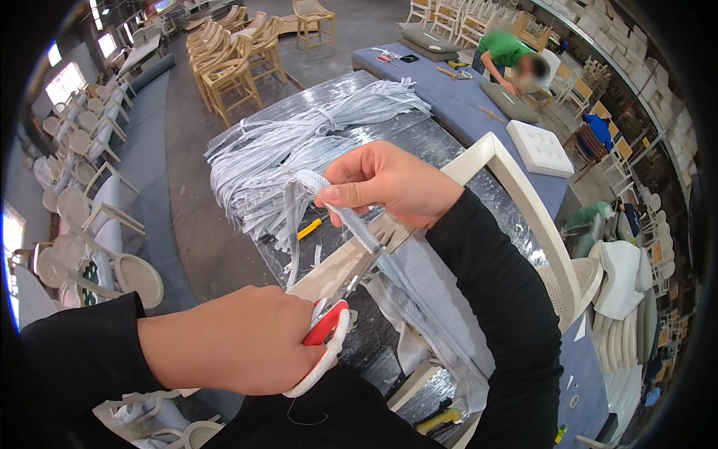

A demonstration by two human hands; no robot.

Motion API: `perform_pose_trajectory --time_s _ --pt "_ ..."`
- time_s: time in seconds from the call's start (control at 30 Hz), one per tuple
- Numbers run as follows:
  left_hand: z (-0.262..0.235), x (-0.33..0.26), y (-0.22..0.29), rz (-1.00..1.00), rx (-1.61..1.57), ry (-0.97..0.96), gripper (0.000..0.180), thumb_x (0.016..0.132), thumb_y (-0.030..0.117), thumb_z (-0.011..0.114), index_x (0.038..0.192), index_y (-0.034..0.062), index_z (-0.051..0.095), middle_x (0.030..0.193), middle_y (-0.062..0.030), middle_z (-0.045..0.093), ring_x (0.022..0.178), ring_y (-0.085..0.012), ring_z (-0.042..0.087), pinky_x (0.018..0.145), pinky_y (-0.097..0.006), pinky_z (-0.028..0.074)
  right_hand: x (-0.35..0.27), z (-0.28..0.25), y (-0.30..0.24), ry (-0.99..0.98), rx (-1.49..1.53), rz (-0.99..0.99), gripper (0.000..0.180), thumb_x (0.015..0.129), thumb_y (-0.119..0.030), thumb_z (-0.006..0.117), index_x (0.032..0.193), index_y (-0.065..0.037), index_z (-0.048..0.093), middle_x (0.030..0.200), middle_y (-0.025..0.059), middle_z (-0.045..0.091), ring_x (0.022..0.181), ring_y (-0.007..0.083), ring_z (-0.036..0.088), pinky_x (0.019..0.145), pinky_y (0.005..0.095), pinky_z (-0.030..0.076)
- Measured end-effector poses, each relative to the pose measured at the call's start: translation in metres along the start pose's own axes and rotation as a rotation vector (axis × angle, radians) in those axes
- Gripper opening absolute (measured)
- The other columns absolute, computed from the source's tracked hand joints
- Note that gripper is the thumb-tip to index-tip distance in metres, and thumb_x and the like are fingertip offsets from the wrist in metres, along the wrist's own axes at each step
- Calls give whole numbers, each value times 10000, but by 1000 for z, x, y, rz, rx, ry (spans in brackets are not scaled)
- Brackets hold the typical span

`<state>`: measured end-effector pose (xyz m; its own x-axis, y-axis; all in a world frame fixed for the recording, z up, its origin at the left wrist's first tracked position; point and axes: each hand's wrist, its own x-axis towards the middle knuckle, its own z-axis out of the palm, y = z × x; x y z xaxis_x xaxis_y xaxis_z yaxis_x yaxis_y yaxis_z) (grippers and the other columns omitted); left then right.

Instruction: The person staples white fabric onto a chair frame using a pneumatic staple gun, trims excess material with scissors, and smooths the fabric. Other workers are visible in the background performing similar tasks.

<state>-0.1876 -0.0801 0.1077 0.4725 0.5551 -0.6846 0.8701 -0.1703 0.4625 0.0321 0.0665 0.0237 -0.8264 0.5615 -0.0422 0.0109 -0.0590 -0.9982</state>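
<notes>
My left hand (239,337) is closed round the red and white handles of a pair of scissors (329,325). The blades point up and away, meeting a light grey woven fabric strip (351,221) near its middle. My right hand (389,183) pinches that strip between thumb and fingers, just beyond the blades. From there the strip runs down to grey fabric (434,292) on a pale wooden chair frame (538,202). Whether the blades are around the strip or only touching it, I cannot tell. The frame lies on a table with a shiny, plastic-like cover (359,337).
A big bundle of grey strips (299,135) covers the table's far part, with a yellow-handled tool (309,228) beside it. A co-worker in green (505,56) bends over a blue padded table (449,97) holding a white tufted cushion (540,148). Wooden chairs (228,71) stand beyond.
</notes>
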Motion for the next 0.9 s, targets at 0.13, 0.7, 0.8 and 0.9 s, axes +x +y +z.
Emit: perform_pose_trajectory --time_s 0.13,0.7,0.8,0.9 --pt "8 1 -7 43 83 78 422 970 354 747 851 -47 691 706 -257 693 718 -481 722 679 -508 568 1 3 -3 -2 16 11 237 1055 -238 800 1088 -3 816 933 37 797 839 64 654 769 254 482" --pt "150 1 -60 530 -218 378 255 975 304 789 1044 69 717 678 -177 647 615 -420 661 616 -483 529 -20 12 -38 641 -1348 -128 304 959 -291 810 1117 -32 802 983 177 807 928 356 783 831 440 605" --pt "173 24 -65 574 -299 547 206 949 244 819 1014 65 739 727 -170 682 624 -403 667 625 -445 540 -53 22 -63 268 -1226 150 278 931 -331 818 1050 -79 815 925 148 798 882 332 779 803 449 598" --pt "160 18 -50 580 -372 626 183 926 192 831 1022 57 753 764 -160 707 660 -371 693 643 -435 547 -78 47 -52 162 -1138 100 253 931 -304 820 1050 -81 812 891 128 785 832 301 765 777 432 588"
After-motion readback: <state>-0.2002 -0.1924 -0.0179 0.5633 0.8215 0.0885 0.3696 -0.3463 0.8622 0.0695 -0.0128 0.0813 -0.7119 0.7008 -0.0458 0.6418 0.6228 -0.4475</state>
